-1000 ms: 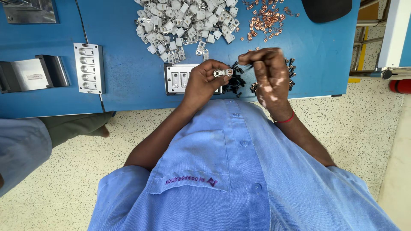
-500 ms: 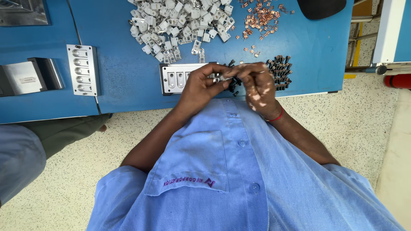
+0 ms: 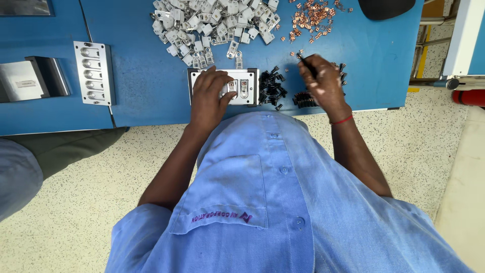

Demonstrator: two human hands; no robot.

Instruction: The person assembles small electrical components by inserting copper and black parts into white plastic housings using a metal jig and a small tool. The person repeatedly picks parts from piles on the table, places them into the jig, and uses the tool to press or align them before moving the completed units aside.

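The left hand (image 3: 211,93) is lying flat with fingers spread on the jig (image 3: 246,87), pinning a silver clip (image 3: 232,87) into its slot — while the right hand (image 3: 323,81) is pinching a dark part (image 3: 304,61) above the black pile (image 3: 271,91), ready for fitting.

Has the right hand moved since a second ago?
Yes. The right hand has left the left hand and gone right, past the black parts pile, away from the metal fixture.
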